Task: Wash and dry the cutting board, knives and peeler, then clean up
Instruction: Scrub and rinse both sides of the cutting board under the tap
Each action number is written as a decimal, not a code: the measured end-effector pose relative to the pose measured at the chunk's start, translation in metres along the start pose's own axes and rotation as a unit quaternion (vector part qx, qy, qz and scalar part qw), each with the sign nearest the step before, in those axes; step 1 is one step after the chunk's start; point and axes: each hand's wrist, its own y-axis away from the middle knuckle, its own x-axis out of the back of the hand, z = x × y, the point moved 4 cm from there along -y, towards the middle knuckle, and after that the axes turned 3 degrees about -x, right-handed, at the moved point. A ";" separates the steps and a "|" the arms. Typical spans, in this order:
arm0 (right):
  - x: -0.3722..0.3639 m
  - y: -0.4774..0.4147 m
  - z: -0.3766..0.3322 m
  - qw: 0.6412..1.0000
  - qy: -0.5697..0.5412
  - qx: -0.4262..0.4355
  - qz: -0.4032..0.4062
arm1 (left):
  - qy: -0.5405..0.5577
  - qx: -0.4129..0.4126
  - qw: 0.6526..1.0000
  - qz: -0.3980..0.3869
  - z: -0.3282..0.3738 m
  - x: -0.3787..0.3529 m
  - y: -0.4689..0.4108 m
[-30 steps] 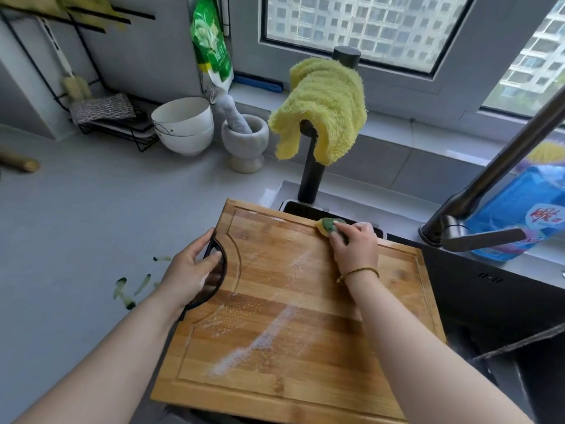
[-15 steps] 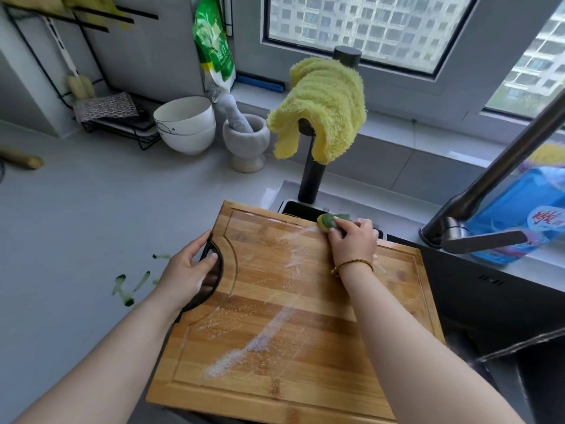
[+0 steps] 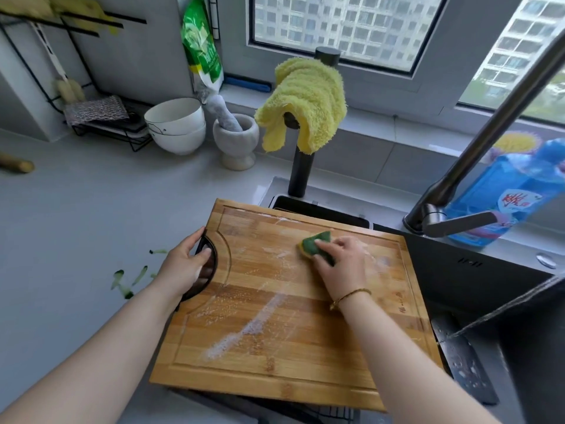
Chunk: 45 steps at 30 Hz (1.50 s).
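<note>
Daylit windows [image 3: 345, 26] above a grey countertop [image 3: 76, 215] and grey walls [image 3: 146, 56].

The worktop's [image 3: 76, 209] left stretch lies open, broken only by green peel scraps [image 3: 139, 275] near the cutting board's [image 3: 290, 332] left edge. Along the back edge stand stacked bowls [image 3: 175, 125], a mortar [image 3: 237, 142] and a post [image 3: 301, 175] draped with a yellow cloth [image 3: 305, 99]. The faucet [image 3: 489, 137] slants over the right side.

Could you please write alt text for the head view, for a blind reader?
The right hand presses a green-and-yellow sponge onto a soapy rectangular bamboo cutting board across a dark sink; the left hand grips its black handle.
</note>
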 end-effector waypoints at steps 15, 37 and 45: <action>-0.020 0.094 -0.016 0.996 -0.058 0.070 0.000 | -0.006 -0.025 1.000 0.017 -0.002 0.002 0.010; 0.005 0.130 0.021 0.990 -0.042 0.086 0.099 | 0.016 -0.027 0.999 0.007 -0.003 0.012 0.010; -0.030 0.149 -0.029 0.978 -0.029 0.205 0.019 | 0.015 -0.031 0.999 0.019 0.003 0.015 0.001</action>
